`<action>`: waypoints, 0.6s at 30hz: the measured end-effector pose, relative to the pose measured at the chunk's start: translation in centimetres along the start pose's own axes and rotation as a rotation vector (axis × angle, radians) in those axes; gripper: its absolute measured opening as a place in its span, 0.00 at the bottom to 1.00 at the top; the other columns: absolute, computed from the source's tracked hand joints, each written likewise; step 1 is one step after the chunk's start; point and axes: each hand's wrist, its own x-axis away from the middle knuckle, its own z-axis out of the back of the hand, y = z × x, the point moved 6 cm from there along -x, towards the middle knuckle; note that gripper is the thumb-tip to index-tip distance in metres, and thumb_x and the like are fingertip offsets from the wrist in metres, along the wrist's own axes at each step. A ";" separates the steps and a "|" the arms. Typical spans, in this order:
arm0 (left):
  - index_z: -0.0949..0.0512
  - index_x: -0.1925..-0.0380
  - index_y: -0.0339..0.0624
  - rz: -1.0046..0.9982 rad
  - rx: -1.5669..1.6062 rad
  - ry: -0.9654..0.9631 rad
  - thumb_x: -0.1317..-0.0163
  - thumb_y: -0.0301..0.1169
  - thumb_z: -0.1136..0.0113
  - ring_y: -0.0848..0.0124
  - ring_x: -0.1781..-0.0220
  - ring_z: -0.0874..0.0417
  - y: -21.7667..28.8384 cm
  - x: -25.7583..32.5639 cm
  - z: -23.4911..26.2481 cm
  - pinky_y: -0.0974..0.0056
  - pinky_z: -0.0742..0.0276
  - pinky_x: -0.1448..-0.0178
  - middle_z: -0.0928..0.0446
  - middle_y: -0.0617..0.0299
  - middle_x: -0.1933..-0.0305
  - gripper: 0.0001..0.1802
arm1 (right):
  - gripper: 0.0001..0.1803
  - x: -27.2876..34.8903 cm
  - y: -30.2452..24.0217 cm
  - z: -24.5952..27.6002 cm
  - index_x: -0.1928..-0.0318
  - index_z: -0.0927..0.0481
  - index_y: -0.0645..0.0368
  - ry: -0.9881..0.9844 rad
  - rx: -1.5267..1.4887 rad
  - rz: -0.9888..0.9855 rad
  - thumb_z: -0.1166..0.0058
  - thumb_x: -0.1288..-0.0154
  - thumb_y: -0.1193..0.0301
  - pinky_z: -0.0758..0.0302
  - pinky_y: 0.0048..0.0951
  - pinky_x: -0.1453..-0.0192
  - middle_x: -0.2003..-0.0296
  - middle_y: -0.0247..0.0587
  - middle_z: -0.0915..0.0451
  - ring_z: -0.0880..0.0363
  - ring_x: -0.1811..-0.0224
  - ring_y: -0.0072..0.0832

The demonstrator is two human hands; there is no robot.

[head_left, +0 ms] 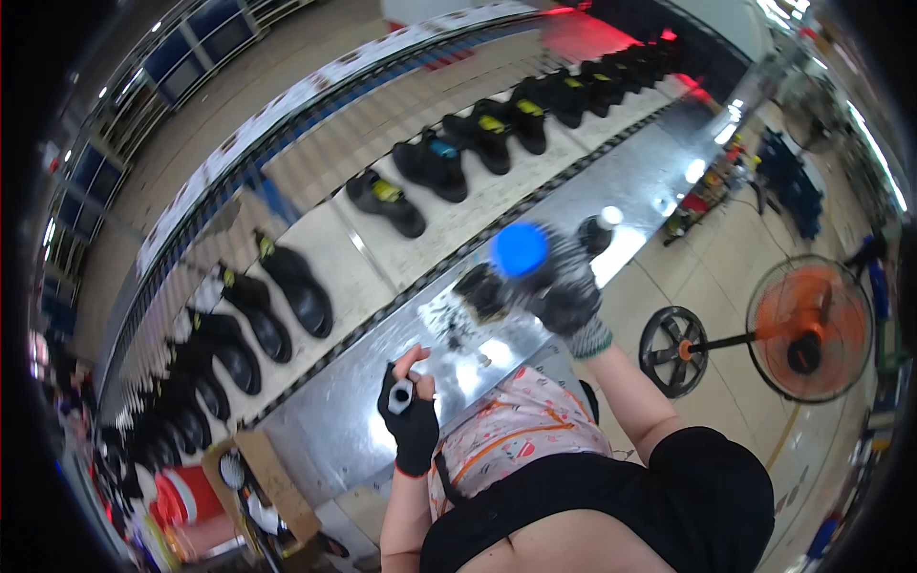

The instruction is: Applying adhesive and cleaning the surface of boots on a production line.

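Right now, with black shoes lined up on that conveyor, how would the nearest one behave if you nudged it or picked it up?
The nearest black shoe lies flat on its sole on the pale belt, so a nudge would probably slide it, not roll it. Its surface looks glossy, so it may be a little slippery. The upper looks soft enough to flex, while the sole probably stays fairly stiff.

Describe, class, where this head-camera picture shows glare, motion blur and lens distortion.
Head view: glare patches whiten the shiny metal table; the right hand and its blue round object are motion-blurred; the left hand is sharper; fisheye bends the conveyor of black shoes, and the corners go dark.
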 end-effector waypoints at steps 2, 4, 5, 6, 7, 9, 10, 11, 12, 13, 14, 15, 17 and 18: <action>0.28 0.46 0.37 -0.173 -0.063 -0.066 0.46 0.27 0.41 0.78 0.71 0.33 2.4 -0.9 -1.3 0.72 0.33 0.65 0.24 0.56 0.52 0.24 | 0.37 1.3 -4.6 -1.5 0.46 0.30 0.66 -0.188 0.592 0.368 0.31 0.54 0.60 0.26 0.36 0.47 0.54 0.49 0.23 0.22 0.53 0.39; 0.31 0.44 0.35 -0.143 0.079 -0.113 0.51 0.38 0.32 0.76 0.66 0.28 4.4 -1.7 -2.4 0.70 0.31 0.61 0.26 0.55 0.49 0.35 | 0.36 1.9 -7.1 -3.2 0.44 0.30 0.64 -0.342 0.368 0.387 0.35 0.53 0.61 0.28 0.38 0.44 0.49 0.50 0.25 0.24 0.48 0.46; 0.32 0.43 0.33 -0.068 0.217 -0.148 0.55 0.46 0.27 0.74 0.63 0.25 5.6 -2.0 -3.4 0.69 0.29 0.59 0.27 0.55 0.48 0.43 | 0.33 3.3 -6.1 -3.6 0.46 0.28 0.61 -0.313 0.339 0.229 0.36 0.52 0.61 0.30 0.40 0.45 0.58 0.49 0.23 0.25 0.52 0.44; 0.34 0.42 0.30 -0.149 0.084 -0.079 0.64 0.56 0.25 0.70 0.58 0.22 5.3 -2.4 -3.1 0.66 0.27 0.54 0.26 0.54 0.50 0.54 | 0.34 3.0 -8.0 -4.1 0.44 0.29 0.61 -0.396 0.229 0.242 0.36 0.52 0.61 0.31 0.40 0.44 0.58 0.48 0.22 0.26 0.50 0.45; 0.30 0.48 0.30 -0.102 0.092 -0.087 0.63 0.55 0.25 0.67 0.57 0.21 5.5 -2.2 -3.3 0.64 0.26 0.51 0.24 0.53 0.54 0.49 | 0.36 3.6 -8.0 -4.5 0.43 0.31 0.61 -0.410 0.288 0.193 0.35 0.53 0.61 0.31 0.39 0.44 0.55 0.49 0.24 0.26 0.51 0.45; 0.27 0.55 0.31 -0.154 0.019 -0.124 0.64 0.55 0.24 0.65 0.58 0.20 5.6 -2.6 -3.4 0.63 0.25 0.52 0.22 0.54 0.59 0.44 | 0.39 4.1 -7.6 -3.9 0.42 0.33 0.61 -0.497 0.195 0.111 0.35 0.54 0.57 0.32 0.39 0.43 0.51 0.51 0.27 0.27 0.51 0.46; 0.26 0.61 0.32 -0.155 0.041 -0.109 0.63 0.53 0.24 0.64 0.60 0.20 6.4 -2.6 -3.7 0.63 0.25 0.54 0.22 0.53 0.62 0.39 | 0.40 3.9 -7.2 -3.4 0.42 0.32 0.61 -0.647 0.323 0.117 0.35 0.54 0.53 0.34 0.40 0.40 0.48 0.52 0.29 0.29 0.48 0.47; 0.26 0.61 0.32 -0.161 0.043 -0.119 0.63 0.53 0.24 0.64 0.60 0.20 6.2 -2.7 -3.7 0.63 0.25 0.54 0.22 0.53 0.62 0.39 | 0.42 2.7 -8.3 -1.4 0.41 0.33 0.61 -0.554 0.359 0.341 0.35 0.54 0.50 0.34 0.41 0.40 0.48 0.53 0.29 0.30 0.45 0.46; 0.26 0.61 0.32 -0.132 0.012 -0.095 0.63 0.52 0.24 0.64 0.61 0.20 5.5 -2.6 -2.9 0.63 0.25 0.54 0.22 0.53 0.63 0.38 | 0.42 1.3 -7.0 1.0 0.41 0.32 0.61 -0.406 0.550 0.283 0.39 0.51 0.47 0.34 0.41 0.40 0.48 0.53 0.28 0.30 0.44 0.46; 0.26 0.61 0.32 -0.100 -0.015 -0.067 0.63 0.51 0.25 0.64 0.61 0.20 5.0 -2.5 -1.9 0.62 0.25 0.55 0.22 0.53 0.63 0.37 | 0.42 0.1 -7.5 3.5 0.41 0.32 0.61 -0.244 0.900 0.305 0.43 0.48 0.44 0.34 0.41 0.39 0.48 0.55 0.28 0.30 0.44 0.46; 0.26 0.62 0.32 -0.112 -0.069 -0.048 0.63 0.51 0.25 0.63 0.61 0.20 4.8 -2.2 -0.9 0.62 0.25 0.55 0.22 0.53 0.64 0.36 | 0.40 -1.0 -6.5 5.9 0.40 0.32 0.58 -0.062 1.032 0.166 0.47 0.46 0.43 0.34 0.42 0.39 0.48 0.58 0.28 0.31 0.43 0.47; 0.26 0.62 0.33 -0.097 -0.074 -0.040 0.63 0.48 0.25 0.63 0.61 0.20 4.8 -1.9 -0.3 0.62 0.25 0.55 0.22 0.53 0.63 0.34 | 0.41 -2.3 -4.4 7.6 0.41 0.32 0.60 0.007 1.239 0.180 0.43 0.48 0.45 0.34 0.43 0.39 0.49 0.59 0.26 0.31 0.44 0.52; 0.26 0.61 0.33 -0.121 -0.125 -0.016 0.63 0.44 0.27 0.63 0.60 0.21 4.6 -1.3 1.1 0.61 0.25 0.54 0.23 0.52 0.62 0.32 | 0.35 -2.9 -1.8 9.2 0.42 0.30 0.53 0.085 1.248 0.087 0.46 0.45 0.45 0.28 0.44 0.46 0.53 0.58 0.24 0.26 0.49 0.50; 0.26 0.60 0.33 -0.136 -0.177 -0.030 0.64 0.40 0.28 0.62 0.60 0.21 3.9 -1.1 2.1 0.61 0.26 0.53 0.23 0.53 0.63 0.31 | 0.31 -3.2 0.8 9.7 0.46 0.27 0.50 -0.042 1.214 -0.151 0.46 0.44 0.46 0.26 0.44 0.50 0.55 0.55 0.23 0.23 0.54 0.49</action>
